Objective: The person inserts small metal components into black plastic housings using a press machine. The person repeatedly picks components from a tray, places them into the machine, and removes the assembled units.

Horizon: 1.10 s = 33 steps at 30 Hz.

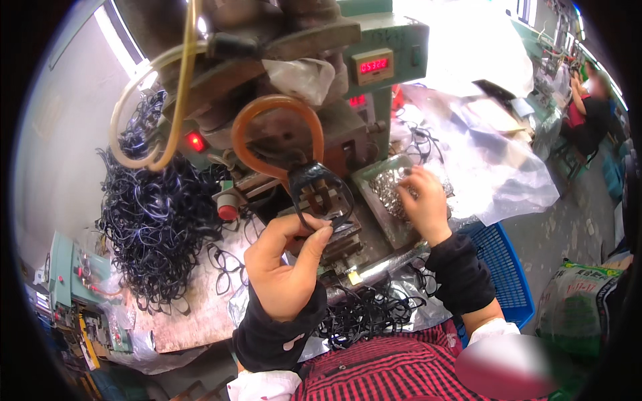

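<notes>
Pinching a black loop point(313, 176) at its near end, my left hand point(284, 264) has its grip closed, thumb against forefinger, no gap visible. Loop runs off toward 12 o'clock from those fingertips, long axis roughly 11 to 5, in front of a bench machine point(342, 128). Right hand point(426, 206) is between 2 and 3 o'clock of that pinch, over small silver parts point(388, 190) in a metal tray point(372, 209); fingers curled, and I can't tell whether they have a part. Left is nearer the loop, right nearer the parts. Worn tabletop point(190, 326) underneath: big tangle of black loops point(167, 220) at 9, smaller heap point(368, 311) at 5, red button point(227, 212) also about 9. Clear plastic sheet point(515, 194) between 2 and 3. Past the tabletop: blue basket point(509, 264) between 3 and 4, gray floor point(582, 200), another person point(592, 110) far off at 2, blurry on my feed.
</notes>
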### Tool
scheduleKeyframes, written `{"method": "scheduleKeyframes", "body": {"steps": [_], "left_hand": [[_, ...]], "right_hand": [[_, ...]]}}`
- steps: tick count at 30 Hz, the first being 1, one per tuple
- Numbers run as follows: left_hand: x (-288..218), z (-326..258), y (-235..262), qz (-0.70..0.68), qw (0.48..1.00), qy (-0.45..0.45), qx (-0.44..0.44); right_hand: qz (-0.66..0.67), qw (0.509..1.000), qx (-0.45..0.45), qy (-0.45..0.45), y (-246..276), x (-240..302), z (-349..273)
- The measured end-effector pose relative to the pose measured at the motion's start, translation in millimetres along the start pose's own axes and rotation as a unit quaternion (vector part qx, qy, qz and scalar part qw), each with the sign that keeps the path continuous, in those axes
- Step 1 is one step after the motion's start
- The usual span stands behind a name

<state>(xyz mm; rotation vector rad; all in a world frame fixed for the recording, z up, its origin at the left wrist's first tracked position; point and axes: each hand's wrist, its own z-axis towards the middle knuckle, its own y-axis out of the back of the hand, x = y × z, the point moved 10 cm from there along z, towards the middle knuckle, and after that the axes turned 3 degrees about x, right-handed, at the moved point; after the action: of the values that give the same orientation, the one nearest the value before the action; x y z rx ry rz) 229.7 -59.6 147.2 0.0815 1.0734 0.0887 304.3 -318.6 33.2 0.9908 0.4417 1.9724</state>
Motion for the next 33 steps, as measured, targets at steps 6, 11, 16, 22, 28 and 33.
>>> {"method": "scheduleKeyframes", "body": {"steps": [6, 11, 16, 22, 28, 33], "left_hand": [[-6.9, -3.0, 1.6, 0.034, 0.998, -0.046, 0.024], [-18.7, -28.1, 13.8, 0.117, 0.991, -0.069, -0.015], [-35.0, -75.3, 109.1, 0.347, 0.895, -0.111, -0.256], [83.0, -44.6, 216.6, 0.573, 0.784, 0.158, -0.176], [245.7, -92.0, 236.9, 0.547, 0.764, 0.323, -0.116], [176.0, -92.0, 211.1, 0.208, 0.938, 0.226, -0.159]], "right_hand": [[0.101, 0.993, 0.005, -0.065, -6.0, -17.4, -1.5], [0.066, 0.997, -0.014, -0.033, -13.7, -12.3, -0.2], [0.15, 0.982, 0.001, -0.118, 0.7, -16.4, -17.9], [0.177, 0.98, 0.017, -0.093, -0.9, 11.5, -4.2], [0.202, 0.969, 0.006, -0.141, -2.7, -8.8, -20.9], [0.091, 0.982, -0.083, -0.146, 67.8, -41.7, -62.8]]}}
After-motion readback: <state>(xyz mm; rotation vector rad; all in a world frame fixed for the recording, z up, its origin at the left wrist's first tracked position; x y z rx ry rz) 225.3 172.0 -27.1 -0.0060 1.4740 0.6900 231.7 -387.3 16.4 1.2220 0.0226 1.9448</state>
